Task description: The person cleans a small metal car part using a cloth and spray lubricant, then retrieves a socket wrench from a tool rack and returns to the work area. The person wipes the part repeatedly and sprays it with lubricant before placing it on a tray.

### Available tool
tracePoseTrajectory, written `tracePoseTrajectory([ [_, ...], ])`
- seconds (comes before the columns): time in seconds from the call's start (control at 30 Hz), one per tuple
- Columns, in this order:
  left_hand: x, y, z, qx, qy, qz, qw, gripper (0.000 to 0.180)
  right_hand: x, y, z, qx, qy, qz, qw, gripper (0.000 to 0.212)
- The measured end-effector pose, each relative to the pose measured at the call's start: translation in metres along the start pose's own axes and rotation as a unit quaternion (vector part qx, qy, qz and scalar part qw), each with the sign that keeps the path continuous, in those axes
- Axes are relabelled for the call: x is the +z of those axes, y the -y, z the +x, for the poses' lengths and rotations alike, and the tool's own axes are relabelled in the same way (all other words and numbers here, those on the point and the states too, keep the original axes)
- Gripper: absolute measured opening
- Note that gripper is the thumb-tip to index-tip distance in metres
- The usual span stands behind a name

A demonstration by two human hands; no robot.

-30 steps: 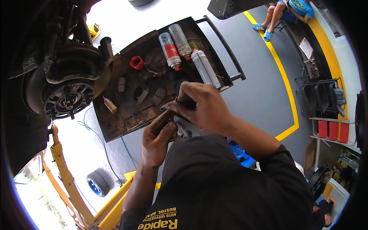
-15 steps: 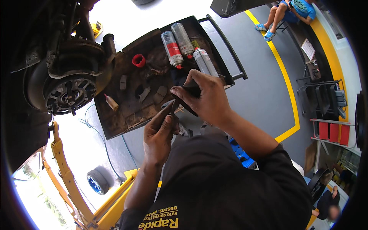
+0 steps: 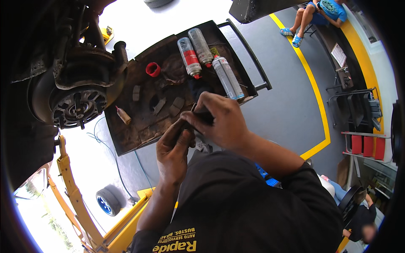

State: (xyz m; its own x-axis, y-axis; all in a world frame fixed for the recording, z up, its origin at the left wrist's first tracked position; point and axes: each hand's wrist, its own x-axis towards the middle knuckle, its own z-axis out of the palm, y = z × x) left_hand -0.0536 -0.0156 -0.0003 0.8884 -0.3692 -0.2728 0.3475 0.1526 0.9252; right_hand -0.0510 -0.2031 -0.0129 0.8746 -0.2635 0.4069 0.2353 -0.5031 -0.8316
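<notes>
In front of my body, just over the near edge of a black tray (image 3: 118,145), my two hands meet. My left hand (image 3: 173,154) is closed, thumb against the fingers, around a small dark piece mostly hidden by the fingers. My right hand (image 3: 223,122) pinches a dark, thin sheet (image 3: 204,117), its thumb and fingertips pressed close to the left fingertips. Behind the hands, a brake pad (image 3: 176,106) and other pad-like blocks (image 3: 136,92) lie on the tray. A spray can (image 3: 228,78) lies just beyond my right hand.
Two more spray cans (image 3: 189,57), a red ring-shaped cap (image 3: 153,69) and a small bottle (image 3: 123,115) rest on the tray. A wheel hub with its brake disc (image 3: 78,107) hangs at left, above a yellow lift arm (image 3: 69,181). One person (image 3: 333,14) sits at the far right.
My right hand has come down and left, its fingertips now against the left ones. The dark sheet is more covered by the fingers. My left hand has shifted slightly left.
</notes>
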Motion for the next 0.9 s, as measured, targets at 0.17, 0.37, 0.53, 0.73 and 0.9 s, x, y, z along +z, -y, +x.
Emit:
tracePoseTrajectory([
  [0.17, 0.002, -0.003, 0.001, -0.021, -0.005, -0.042, 0.999, 0.046, -0.003, -0.009, 0.006, -0.012, -0.036, 0.0, 0.999, 0.04],
  [0.37, -0.002, -0.008, 0.004, -0.059, 0.035, -0.085, 0.994, 0.048, -0.007, -0.004, 0.001, 0.034, 0.007, 0.03, 0.999, 0.038],
  [0.53, -0.006, -0.009, 0.006, -0.095, 0.084, -0.107, 0.986, 0.045, -0.007, -0.003, -0.004, -0.015, 0.023, 0.013, 1.0, 0.044],
  [0.73, 0.003, -0.007, 0.005, -0.117, 0.069, -0.117, 0.984, 0.041, -0.013, -0.014, 0.002, 0.059, 0.042, 0.018, 0.997, 0.048],
  [0.9, 0.004, -0.007, 0.011, -0.086, 0.054, -0.028, 0.994, 0.038, -0.01, -0.011, -0.001, 0.066, 0.066, 0.031, 0.995, 0.048],
])
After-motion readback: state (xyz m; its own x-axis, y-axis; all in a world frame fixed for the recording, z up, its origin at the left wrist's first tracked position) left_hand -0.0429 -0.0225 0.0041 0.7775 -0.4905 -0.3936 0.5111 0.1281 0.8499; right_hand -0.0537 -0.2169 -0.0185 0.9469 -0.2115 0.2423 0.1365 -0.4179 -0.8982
